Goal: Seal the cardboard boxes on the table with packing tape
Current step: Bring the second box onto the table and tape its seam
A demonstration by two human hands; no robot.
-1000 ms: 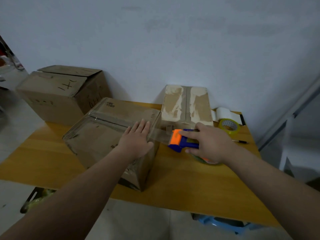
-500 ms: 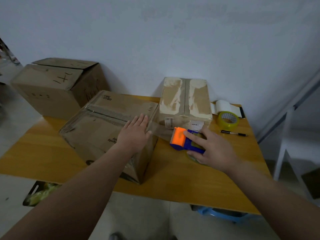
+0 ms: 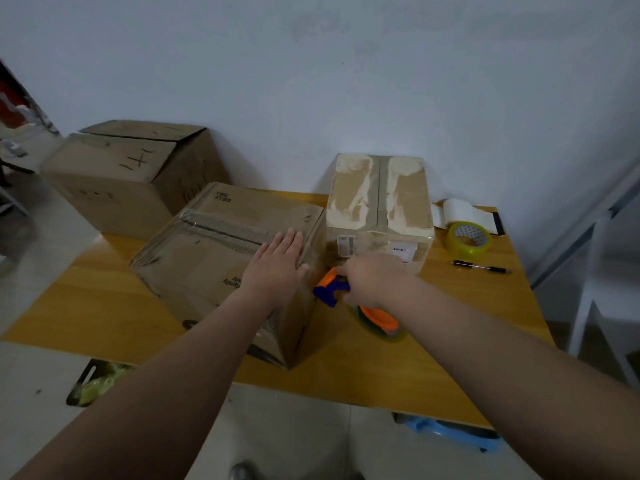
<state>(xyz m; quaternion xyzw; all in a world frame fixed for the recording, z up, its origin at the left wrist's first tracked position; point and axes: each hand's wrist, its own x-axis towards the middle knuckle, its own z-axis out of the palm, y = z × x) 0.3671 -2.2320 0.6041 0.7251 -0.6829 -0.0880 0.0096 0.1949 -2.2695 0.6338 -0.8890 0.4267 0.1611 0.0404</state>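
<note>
Left hand (image 3: 277, 268) flat on the near cardboard box (image 3: 207, 258) on the table (image 3: 450, 341), fingers straight, close together; right hand (image 3: 372, 280) curls round the tape dispenser (image 3: 330, 289) at its right side. Box looks stiff but light: pin the top.

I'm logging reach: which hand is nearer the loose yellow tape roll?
Right. The right hand holds the dispenser left of the roll; the left hand rests on the box, farther left.

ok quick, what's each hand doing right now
left hand: open, flat on the brown cardboard box.
right hand: gripping the orange and blue plastic tape dispenser.
</note>
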